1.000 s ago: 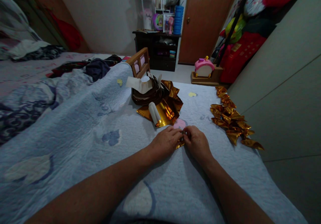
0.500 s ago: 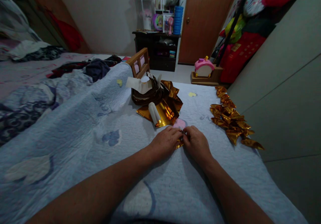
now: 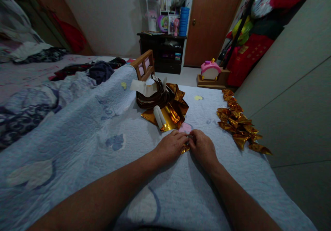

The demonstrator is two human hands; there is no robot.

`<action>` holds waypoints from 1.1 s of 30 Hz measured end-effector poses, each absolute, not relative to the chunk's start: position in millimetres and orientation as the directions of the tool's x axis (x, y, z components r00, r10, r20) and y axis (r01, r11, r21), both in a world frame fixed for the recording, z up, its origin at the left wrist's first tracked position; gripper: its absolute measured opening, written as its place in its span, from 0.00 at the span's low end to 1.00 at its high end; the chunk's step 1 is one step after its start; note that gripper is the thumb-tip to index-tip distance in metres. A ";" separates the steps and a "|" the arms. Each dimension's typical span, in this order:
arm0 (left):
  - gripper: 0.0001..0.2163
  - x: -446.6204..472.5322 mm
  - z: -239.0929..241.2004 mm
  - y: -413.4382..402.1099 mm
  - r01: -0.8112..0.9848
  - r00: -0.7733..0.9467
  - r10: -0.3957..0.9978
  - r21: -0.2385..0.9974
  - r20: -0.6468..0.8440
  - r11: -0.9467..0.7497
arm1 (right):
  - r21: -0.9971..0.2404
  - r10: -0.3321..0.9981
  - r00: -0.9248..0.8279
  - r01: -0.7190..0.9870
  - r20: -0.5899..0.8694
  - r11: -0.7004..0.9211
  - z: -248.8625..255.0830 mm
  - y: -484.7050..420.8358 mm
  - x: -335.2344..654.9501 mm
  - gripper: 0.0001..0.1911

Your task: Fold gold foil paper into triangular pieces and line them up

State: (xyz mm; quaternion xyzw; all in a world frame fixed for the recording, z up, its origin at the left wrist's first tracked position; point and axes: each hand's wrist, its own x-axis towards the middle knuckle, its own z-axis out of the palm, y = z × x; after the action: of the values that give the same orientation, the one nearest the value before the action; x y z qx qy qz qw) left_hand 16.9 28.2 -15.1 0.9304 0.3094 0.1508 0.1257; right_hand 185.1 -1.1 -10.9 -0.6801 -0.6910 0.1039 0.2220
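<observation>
My left hand (image 3: 170,145) and my right hand (image 3: 203,148) meet over the bed, their fingers closed on a small piece of gold foil paper (image 3: 185,149). Most of that piece is hidden beneath the fingers; only a shiny edge shows between the hands. Just beyond them lies a stack of gold foil sheets (image 3: 169,124), some curled, with white undersides turned up. Behind it sits a dark, round bundle of paper (image 3: 150,99) with pale sheets sticking out. Off to the right, several folded gold foil pieces (image 3: 239,125) lie in a heap along the bed's edge.
A light blue quilt (image 3: 134,186) covers the bed, rising on the left towards rumpled clothes (image 3: 100,71). A wooden rail (image 3: 143,65) stands behind the paper bundle. Beyond the bed are a dark cabinet (image 3: 160,55), a pink toy case (image 3: 210,70) and a pale wardrobe (image 3: 292,103).
Both hands stay in nearly the same place on the gold foil paper, with only slight finger movement. The surrounding things have not moved.
</observation>
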 end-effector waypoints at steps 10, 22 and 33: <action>0.09 17.0 -17.7 28.1 0.539 0.754 0.620 0.333 0.218 -0.773 | -0.447 0.981 -0.033 0.887 0.193 0.118 -9.7 -1.3 187.2 0.06; 0.06 16.9 -13.7 28.7 0.534 0.769 0.605 0.315 0.206 -0.785 | -0.486 0.976 -0.026 0.864 0.216 0.131 -11.3 -0.9 188.8 0.06; 0.06 18.8 -16.1 28.6 0.531 0.783 0.592 0.289 0.193 -0.796 | -0.520 0.980 0.056 0.852 0.191 0.052 -9.0 -0.9 185.0 0.03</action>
State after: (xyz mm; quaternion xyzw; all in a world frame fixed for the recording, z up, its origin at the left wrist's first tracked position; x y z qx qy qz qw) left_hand 18.8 28.6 -16.1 0.9376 0.2995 0.1380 0.1100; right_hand 185.0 -0.9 -9.0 -0.6777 -0.6760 0.1214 0.2627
